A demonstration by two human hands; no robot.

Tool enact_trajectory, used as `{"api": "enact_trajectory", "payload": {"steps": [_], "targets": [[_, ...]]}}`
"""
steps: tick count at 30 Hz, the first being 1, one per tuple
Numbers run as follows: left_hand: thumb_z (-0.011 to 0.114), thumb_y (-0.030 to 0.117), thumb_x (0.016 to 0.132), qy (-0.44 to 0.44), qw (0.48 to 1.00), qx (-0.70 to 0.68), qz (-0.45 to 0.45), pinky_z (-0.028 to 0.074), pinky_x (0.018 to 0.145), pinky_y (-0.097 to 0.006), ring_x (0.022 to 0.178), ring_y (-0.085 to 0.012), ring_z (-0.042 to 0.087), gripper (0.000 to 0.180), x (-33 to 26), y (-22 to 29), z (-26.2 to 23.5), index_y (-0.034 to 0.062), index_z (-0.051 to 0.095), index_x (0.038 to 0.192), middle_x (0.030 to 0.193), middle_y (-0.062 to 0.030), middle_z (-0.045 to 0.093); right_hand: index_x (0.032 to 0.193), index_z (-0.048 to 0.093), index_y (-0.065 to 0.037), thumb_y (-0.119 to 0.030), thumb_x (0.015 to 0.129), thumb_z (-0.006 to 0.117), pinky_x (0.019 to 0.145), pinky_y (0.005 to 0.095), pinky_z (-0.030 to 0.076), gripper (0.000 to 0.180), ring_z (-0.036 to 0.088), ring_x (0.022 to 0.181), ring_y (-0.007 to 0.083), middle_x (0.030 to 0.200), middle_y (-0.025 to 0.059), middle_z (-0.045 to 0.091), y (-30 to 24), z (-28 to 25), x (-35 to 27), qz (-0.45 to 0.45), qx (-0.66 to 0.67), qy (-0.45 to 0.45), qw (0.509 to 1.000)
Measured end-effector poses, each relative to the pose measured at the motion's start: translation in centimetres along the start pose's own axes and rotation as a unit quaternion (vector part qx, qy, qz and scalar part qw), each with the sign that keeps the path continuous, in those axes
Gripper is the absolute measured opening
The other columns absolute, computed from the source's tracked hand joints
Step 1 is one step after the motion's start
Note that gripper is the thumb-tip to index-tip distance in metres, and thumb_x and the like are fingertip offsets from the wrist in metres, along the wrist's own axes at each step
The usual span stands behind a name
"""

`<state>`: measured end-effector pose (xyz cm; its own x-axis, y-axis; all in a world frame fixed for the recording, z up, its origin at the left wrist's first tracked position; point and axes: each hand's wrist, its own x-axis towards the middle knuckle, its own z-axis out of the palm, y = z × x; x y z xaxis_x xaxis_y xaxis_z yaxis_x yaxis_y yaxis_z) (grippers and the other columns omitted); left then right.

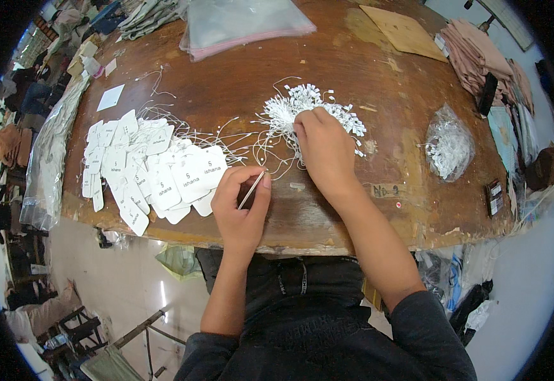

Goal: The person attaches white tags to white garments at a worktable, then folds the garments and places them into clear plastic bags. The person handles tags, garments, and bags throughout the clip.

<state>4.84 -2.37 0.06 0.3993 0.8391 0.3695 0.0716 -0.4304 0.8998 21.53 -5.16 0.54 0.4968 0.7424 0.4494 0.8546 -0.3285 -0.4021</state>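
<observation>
Pinching a slim pale card (pixel 251 191), seen almost edge-on, between thumb and fingers of the left hand (pixel 237 203), nearly closed around it. Shows its long axis slanting, upper end pointing away from the body and rightward, lower end toward the palm; cannot make out any print at this angle. Has the right hand (pixel 324 145) farther off and to the right, fingers bent and bunched in a heap of white strings (pixel 280 113) with small white tabs; cannot tell whether any string is gripped, with fingertips hidden.

Meets, just left of the left hand, a spread pile of white tags (pixel 118 162) with rounded corners, many face up, printed with a small dark symbol above a short line of dark lettering, variously tilted and overlapping. Finds loose string ends tangled across the gap ahead of the left hand. Bears, right of the right forearm, a dark handwritten mark (pixel 388 190) on the worn wooden table (pixel 394 222). Includes, well right of the right hand, a clear bag of strings (pixel 449 149) and, nearer the body, a small dark packet (pixel 494 197) with a pale label. Takes in, beyond both hands, clear plastic sleeves (pixel 245 25) and a brown sheet (pixel 404 33).
</observation>
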Motion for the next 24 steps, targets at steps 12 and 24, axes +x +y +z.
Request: {"api": "enact_trajectory", "payload": {"steps": [12,24], "targets": [[0.068,0.001,0.085,0.01,1.0,-0.024,-0.003,0.047,0.069,-0.024,0.077,-0.0124,0.059,0.012,-0.1,-0.2,0.0,0.0009,0.065,0.097,0.087,-0.0066,0.062,0.099,0.061,-0.001,-0.005,0.087,0.06,0.072,0.0442,0.051,0.012,0.061,0.082,0.0362,0.087,0.0172,0.061,0.3,0.0,0.3,-0.047,0.132,0.075,0.987],[0.066,0.003,0.087,0.034,0.997,-0.052,-0.04,0.047,0.073,-0.025,0.081,-0.0135,0.06,0.012,-0.4,-0.3,-0.1,0.0007,0.063,0.099,0.092,-0.0074,0.063,0.105,0.063,0.0,-0.008,0.096,0.052,0.073,0.026,0.046,0.017,0.055,0.079,0.0122,0.089,0.0009,0.06,-2.0,-1.0,-0.6,0.126,0.585,-0.358,0.717]]}}
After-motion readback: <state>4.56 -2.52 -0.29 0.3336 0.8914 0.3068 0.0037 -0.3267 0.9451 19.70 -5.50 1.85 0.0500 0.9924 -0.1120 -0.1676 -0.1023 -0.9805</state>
